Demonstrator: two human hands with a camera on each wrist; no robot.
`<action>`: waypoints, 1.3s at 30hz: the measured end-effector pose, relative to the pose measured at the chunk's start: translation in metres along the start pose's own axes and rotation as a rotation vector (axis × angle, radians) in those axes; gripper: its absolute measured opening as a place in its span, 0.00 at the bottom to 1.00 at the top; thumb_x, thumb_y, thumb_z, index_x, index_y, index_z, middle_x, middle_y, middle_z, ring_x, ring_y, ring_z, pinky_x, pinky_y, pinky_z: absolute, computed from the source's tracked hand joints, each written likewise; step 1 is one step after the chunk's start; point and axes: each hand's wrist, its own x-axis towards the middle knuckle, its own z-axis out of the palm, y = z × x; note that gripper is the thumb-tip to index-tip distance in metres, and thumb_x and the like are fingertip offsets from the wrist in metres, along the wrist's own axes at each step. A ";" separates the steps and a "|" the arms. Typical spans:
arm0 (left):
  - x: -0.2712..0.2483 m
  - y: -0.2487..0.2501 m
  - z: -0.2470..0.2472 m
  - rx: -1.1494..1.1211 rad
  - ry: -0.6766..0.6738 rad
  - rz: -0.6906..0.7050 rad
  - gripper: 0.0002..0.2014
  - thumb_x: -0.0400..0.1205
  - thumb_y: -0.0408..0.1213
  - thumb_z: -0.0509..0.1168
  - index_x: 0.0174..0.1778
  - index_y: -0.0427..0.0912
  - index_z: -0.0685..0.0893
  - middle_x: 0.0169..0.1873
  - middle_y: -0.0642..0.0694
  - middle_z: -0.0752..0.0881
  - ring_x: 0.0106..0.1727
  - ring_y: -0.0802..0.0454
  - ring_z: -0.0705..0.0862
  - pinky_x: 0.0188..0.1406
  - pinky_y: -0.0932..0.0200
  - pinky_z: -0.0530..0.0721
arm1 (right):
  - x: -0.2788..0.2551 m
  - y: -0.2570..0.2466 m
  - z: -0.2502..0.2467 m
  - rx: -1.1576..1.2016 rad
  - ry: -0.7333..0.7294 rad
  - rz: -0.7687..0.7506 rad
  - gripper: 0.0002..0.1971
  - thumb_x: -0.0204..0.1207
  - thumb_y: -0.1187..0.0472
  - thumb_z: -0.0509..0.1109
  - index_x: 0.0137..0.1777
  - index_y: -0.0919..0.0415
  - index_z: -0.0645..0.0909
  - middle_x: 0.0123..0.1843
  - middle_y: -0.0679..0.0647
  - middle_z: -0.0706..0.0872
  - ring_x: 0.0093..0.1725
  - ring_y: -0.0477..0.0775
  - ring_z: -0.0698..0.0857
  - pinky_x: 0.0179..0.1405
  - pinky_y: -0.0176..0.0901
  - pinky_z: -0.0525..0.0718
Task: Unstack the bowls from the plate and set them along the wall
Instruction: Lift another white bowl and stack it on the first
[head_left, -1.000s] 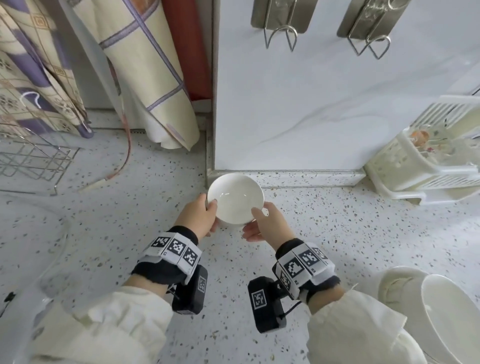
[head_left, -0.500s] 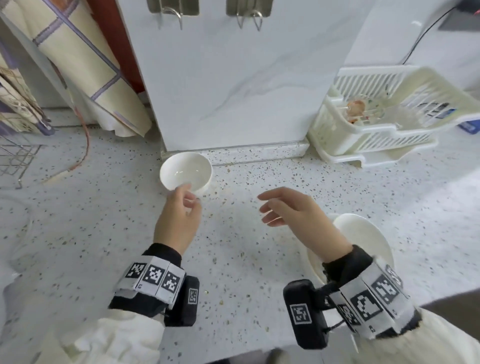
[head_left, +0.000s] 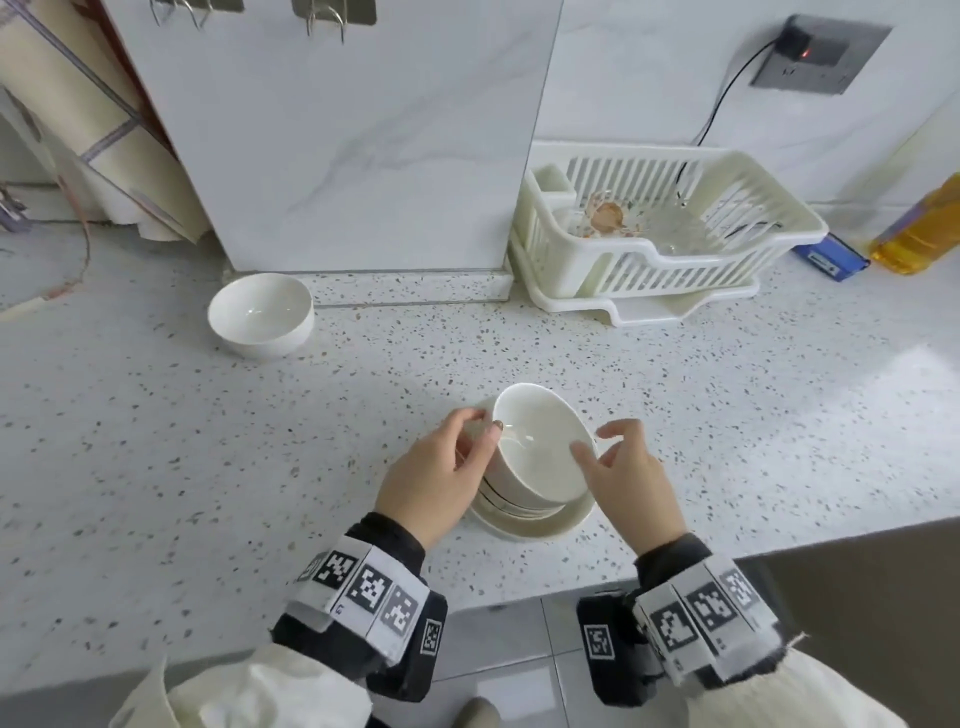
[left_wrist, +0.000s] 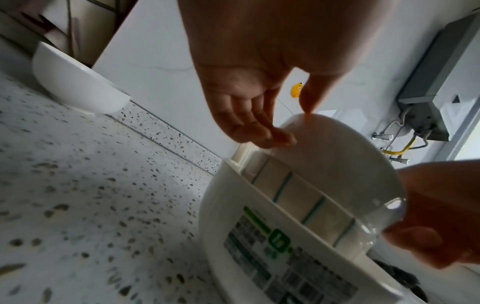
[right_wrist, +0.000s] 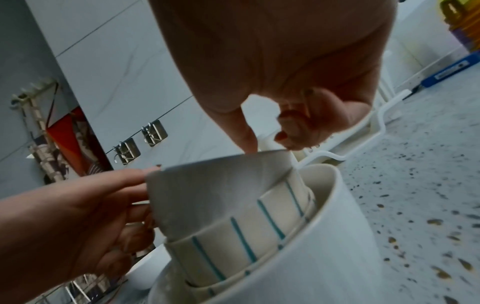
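A stack of white bowls stands in a deep white plate near the counter's front edge. The top bowl is plain white and tilted; below it sits a bowl with teal stripes. My left hand pinches the top bowl's left rim, thumb over the edge and fingers on the outside. My right hand holds the right rim, thumb tip on the edge and fingers curled behind. Another white bowl stands upright against the wall's base at the left.
A white dish rack stands at the back right, with a blue box and a yellow oil bottle beyond it. The counter's front edge runs just behind the plate. Rolled mats lean at the back left.
Both hands left the white bowl by the wall and came back right to the stack. They now hold the top bowl's rim from both sides.
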 end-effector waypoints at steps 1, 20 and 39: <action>-0.001 0.002 0.002 0.012 0.007 -0.017 0.21 0.82 0.55 0.51 0.68 0.52 0.72 0.40 0.52 0.85 0.37 0.56 0.82 0.25 0.65 0.74 | 0.001 0.002 0.000 -0.016 -0.026 0.007 0.18 0.77 0.52 0.62 0.62 0.62 0.69 0.29 0.49 0.78 0.40 0.58 0.81 0.36 0.45 0.76; 0.008 -0.018 -0.067 -0.254 0.117 -0.046 0.17 0.83 0.51 0.52 0.61 0.47 0.75 0.40 0.43 0.89 0.41 0.48 0.88 0.47 0.48 0.88 | -0.008 -0.097 0.015 -0.107 0.169 -0.417 0.20 0.78 0.66 0.54 0.70 0.55 0.67 0.25 0.61 0.82 0.26 0.63 0.82 0.26 0.51 0.80; 0.111 -0.168 -0.227 -0.063 0.134 -0.338 0.19 0.85 0.43 0.49 0.62 0.36 0.76 0.61 0.38 0.77 0.49 0.48 0.74 0.47 0.56 0.71 | 0.094 -0.255 0.212 0.142 -0.221 -0.109 0.24 0.77 0.67 0.52 0.74 0.60 0.64 0.26 0.53 0.80 0.22 0.49 0.77 0.27 0.42 0.77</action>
